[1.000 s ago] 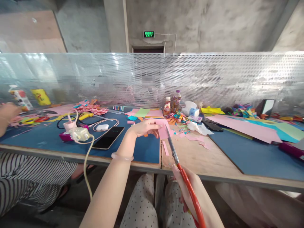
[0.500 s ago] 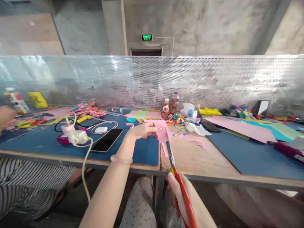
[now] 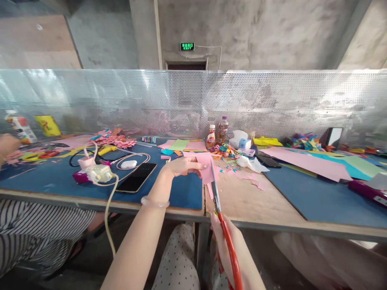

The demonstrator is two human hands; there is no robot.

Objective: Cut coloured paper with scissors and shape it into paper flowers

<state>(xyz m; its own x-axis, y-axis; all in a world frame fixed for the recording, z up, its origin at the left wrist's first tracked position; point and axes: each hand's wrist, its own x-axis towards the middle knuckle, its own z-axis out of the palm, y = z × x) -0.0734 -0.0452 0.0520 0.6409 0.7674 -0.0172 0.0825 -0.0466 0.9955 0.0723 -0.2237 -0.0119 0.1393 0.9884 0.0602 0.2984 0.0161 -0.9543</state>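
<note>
You held a small piece of pink paper (image 3: 207, 171) just above the near edge of the table (image 3: 256, 201), over the seam where the blue mat (image 3: 181, 193) met bare wood. Your left hand (image 3: 183, 166) pinched the paper's left edge, fingers closed on it, with a pale bangle (image 3: 155, 202) on the wrist. Your right hand (image 3: 234, 249) was wrapped tightly around the red handles of a pair of scissors (image 3: 222, 223), whose blades pointed up and away from you and met the lower right edge of the paper; a narrow pink strip (image 3: 210, 190) hung beneath the cut. Just left of your left hand lay a black phone (image 3: 136, 177), a white earbud case (image 3: 128, 164) and a tangle of cables with a charger (image 3: 98, 173). Behind the paper stood two small drink bottles (image 3: 217, 135) among coloured paper scraps (image 3: 225, 152), with crumpled tissue (image 3: 249, 163) beside them. To the right, large pink, blue and green sheets (image 3: 317, 164) lay across a second blue mat. At the far left sat another person in a striped garment (image 3: 39, 229), one hand (image 3: 7, 144) on the table. A perforated metal screen (image 3: 272, 100) ran along the back of the table.
</note>
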